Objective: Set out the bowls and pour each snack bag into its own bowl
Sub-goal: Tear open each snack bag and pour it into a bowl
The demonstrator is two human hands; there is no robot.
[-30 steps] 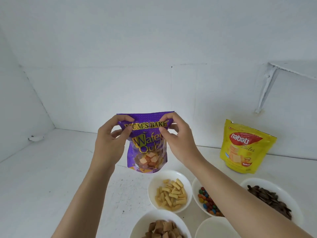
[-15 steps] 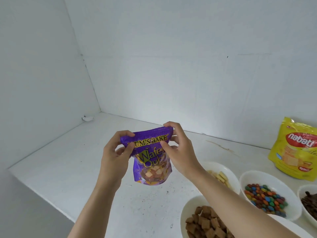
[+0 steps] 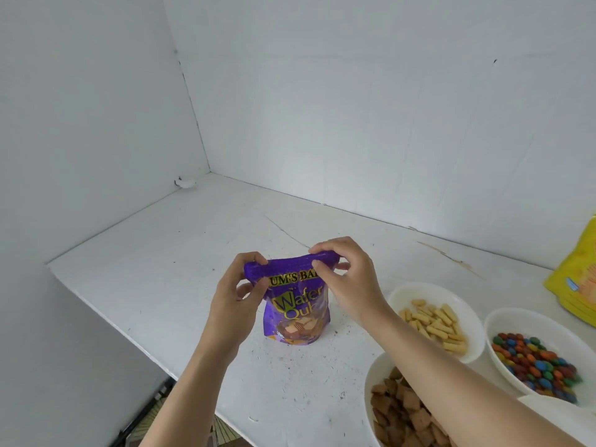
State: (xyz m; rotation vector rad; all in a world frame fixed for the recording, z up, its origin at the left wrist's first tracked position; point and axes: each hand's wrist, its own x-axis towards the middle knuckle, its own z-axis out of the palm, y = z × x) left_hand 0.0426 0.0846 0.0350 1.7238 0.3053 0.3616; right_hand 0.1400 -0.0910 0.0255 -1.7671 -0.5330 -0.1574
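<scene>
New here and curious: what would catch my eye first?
A shiny purple foil wafer bag stands out at the centre, its top edge pinched by the left hand and the right hand. At the right, a white round bowl of multicoloured candies adds bright colour.

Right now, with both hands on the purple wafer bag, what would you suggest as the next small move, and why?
Probably pull the top apart to open it. The left hand and right hand each pinch the top strip of the purple wafer bag, which still looks sealed, so nothing can be poured yet.
</scene>
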